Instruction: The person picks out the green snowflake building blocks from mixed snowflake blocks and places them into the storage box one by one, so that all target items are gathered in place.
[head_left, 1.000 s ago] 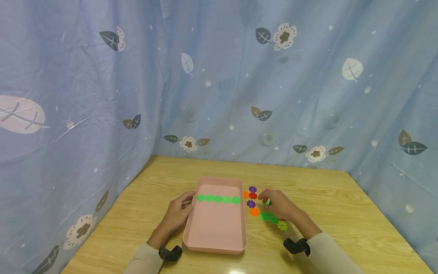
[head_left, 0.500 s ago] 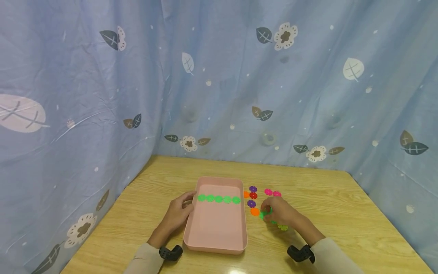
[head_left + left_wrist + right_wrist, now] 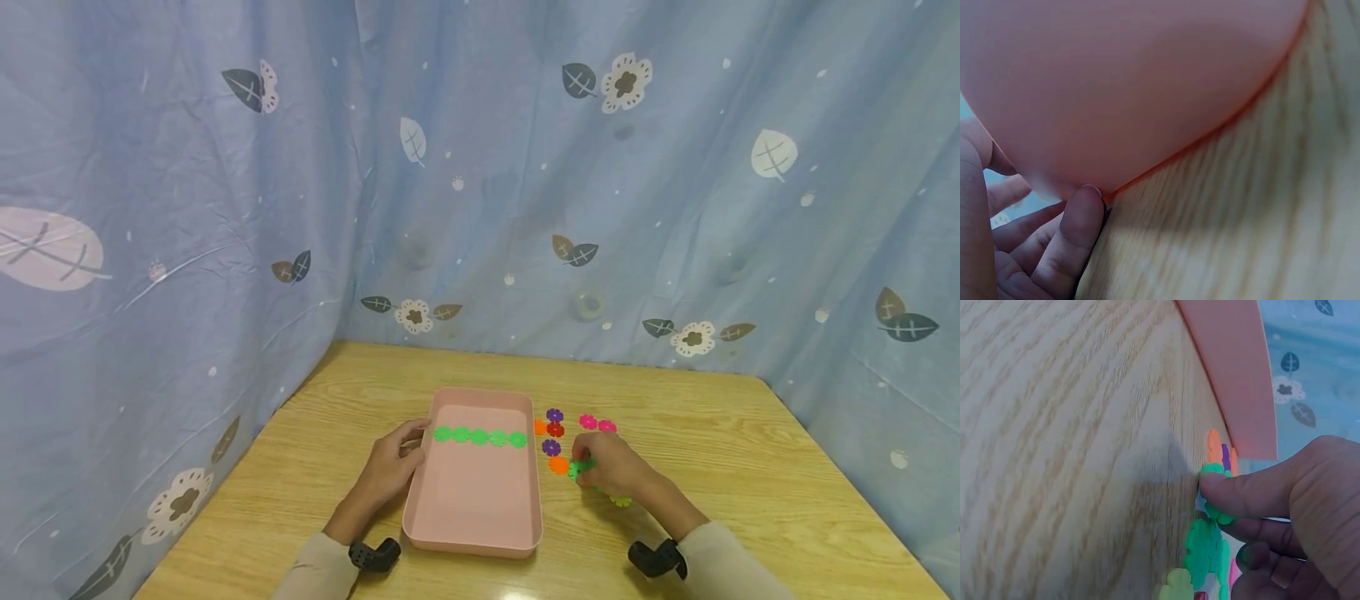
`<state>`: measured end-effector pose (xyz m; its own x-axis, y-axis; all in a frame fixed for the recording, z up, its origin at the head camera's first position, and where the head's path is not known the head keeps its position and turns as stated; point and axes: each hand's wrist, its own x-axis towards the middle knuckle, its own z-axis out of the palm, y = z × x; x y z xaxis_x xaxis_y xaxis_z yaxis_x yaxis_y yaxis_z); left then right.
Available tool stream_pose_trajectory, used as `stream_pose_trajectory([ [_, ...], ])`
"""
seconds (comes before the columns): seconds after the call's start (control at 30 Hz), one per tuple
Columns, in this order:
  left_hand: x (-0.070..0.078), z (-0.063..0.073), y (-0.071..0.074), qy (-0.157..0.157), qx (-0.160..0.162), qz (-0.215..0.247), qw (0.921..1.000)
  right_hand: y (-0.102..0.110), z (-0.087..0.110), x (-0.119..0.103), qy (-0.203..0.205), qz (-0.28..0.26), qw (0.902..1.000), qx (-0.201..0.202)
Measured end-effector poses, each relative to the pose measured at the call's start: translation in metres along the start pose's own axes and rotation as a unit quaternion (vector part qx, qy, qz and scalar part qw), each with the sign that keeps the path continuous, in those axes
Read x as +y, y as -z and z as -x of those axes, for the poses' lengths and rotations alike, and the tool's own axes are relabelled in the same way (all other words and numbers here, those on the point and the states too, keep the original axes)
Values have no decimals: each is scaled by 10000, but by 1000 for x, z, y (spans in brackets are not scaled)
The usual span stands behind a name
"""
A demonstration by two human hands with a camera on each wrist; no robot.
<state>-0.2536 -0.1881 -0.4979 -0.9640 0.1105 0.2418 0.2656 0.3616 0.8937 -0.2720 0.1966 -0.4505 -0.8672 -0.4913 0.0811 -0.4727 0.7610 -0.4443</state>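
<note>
My left hand rests against the left side of a pink tray, fingertips at its rim. In the left wrist view the thumb touches the tray's outer wall low down. Inside the tray a row of green flower-shaped plastic discs runs from side to side. To the right of the tray, my right hand pinches a green flower-shaped disc close over the table. More green discs lie under that hand, partly hidden by it in the head view.
Beside the tray's right wall lie orange, purple and red discs. Two pink discs lie beyond the right hand, a yellow-green one below it. A blue patterned curtain surrounds the wooden table.
My right hand has come down and slightly nearer, onto the green discs, and now pinches one. The pink discs behind it are uncovered. The left hand and the tray have stayed put.
</note>
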Motion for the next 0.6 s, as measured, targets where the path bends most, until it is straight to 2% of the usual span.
stream_pose_trajectory([
  [0.1, 0, 0, 0, 19, -2, 35, 10000, 1, 0, 0, 128, -41, 9999, 6],
  [0.33, -2, -1, -1, 74, 44, 82, 9999, 6, -5, 4, 732, -382, 9966, 28],
  [0.6, -2, -1, 1, 67, 95, 35, 9999, 12, -11, -8, 844, -550, 9947, 195],
])
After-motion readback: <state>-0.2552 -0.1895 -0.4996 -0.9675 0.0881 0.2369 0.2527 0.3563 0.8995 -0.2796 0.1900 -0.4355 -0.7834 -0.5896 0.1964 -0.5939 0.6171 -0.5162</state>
